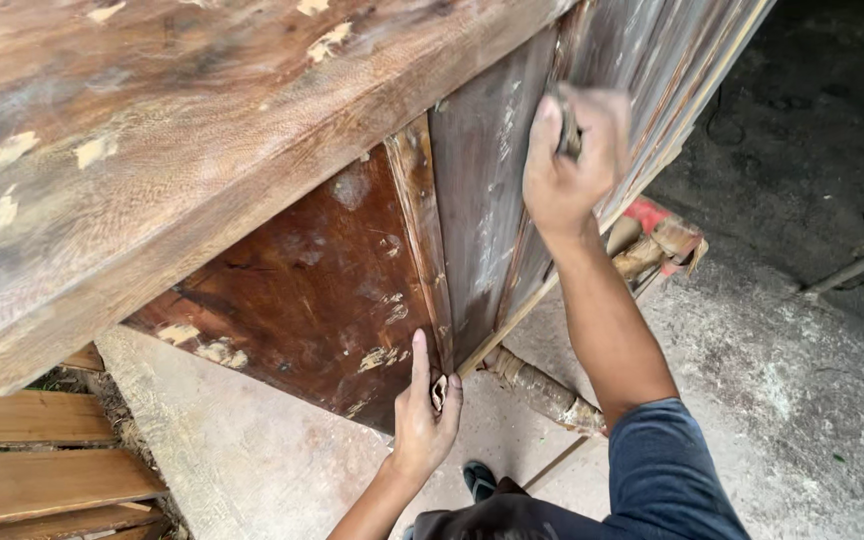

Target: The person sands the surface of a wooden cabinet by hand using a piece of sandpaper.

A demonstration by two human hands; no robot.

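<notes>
Rough concrete floor (pixel 772 400) fills the right and near part of the scene, w/ a dark cable and a thin rod at the far right. At the near left lie pale wood planks (pixel 32 470). Over all this stands a big old wooden furniture piece (pixel 182 150). It looks like a table or cabinet, but I cannot say which, as only one part shows.

Its thick top slab runs from near left to far right. Below it hangs a dark red-brown side panel (pixel 322 290) w/ pale chipped spots, and right of it a long grooved leg or post (pixel 472 200). The long axis of the post goes from the near centre up to the far right.

The right hand (pixel 572 160) is closed around a small dark tool (pixel 567 130) and presses it on the post's upper, far part. The tool is mostly hidden in the fist, so its kind is hard to tell. The left hand (pixel 425 410) is at the post's lower, near end, w/ index finger stretched up along the edge and the other fingers curled on something small and pale (pixel 439 392), maybe a scrap of abrasive paper. So both hands are on the same post, left one near, right one far.

Behind the post, wrapped round poles (pixel 542 390) and a red part (pixel 652 215) are half covered. The furniture's base is cut off.
</notes>
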